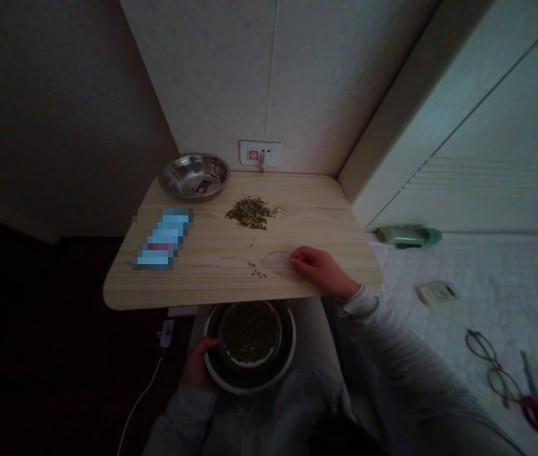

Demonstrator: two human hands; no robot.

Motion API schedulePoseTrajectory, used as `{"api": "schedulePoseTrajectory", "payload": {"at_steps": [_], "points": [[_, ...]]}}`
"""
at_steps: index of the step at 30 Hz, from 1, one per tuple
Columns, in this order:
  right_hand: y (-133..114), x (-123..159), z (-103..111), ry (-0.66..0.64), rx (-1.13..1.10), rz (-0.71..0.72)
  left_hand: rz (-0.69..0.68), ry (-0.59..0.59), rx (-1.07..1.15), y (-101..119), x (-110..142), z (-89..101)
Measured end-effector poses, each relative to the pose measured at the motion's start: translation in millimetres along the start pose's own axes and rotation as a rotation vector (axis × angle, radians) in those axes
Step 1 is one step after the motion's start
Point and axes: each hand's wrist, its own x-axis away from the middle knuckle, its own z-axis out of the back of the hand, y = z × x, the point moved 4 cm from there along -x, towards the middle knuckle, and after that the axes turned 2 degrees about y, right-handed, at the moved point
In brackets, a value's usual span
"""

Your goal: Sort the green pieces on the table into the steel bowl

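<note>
My left hand (201, 364) is closed on the side of a pale-rimmed bowl (288, 364) on my lap, below the table edge. Inside it sits a smaller container (237, 362) full of small dark green grains (249, 329). Over the front right of the table, my right hand (312, 266) pinches a thin clear sheet with a curved edge (275, 259), perhaps plastic. A few stray grains (255, 271) lie just left of it. Farther back on the table is a loose pile of the same grains (251, 212).
A shiny steel bowl (173, 180) stands at the back left of the wooden table (202, 278). A blurred-out phone (164, 239) lies in front of it. On the white bedding to the right are a green bottle (409, 235), a small box (437, 293) and glasses (501, 383).
</note>
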Motion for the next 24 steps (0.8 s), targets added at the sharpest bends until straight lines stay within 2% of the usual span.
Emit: {"api": "schedulePoseTrajectory", "payload": {"at_steps": [6,16,24], "points": [[6,8,3,0.016,-0.009,-0.039,-0.022,-0.018,0.020,0,-1,1.9],[0,24,-2,0.000,-0.001,-0.038,-0.032,0.002,-0.008,0,-2,0.2],[-2,27,-4,-0.010,-0.005,-0.017,-0.005,-0.025,0.008,-1,1,-2.4]]}}
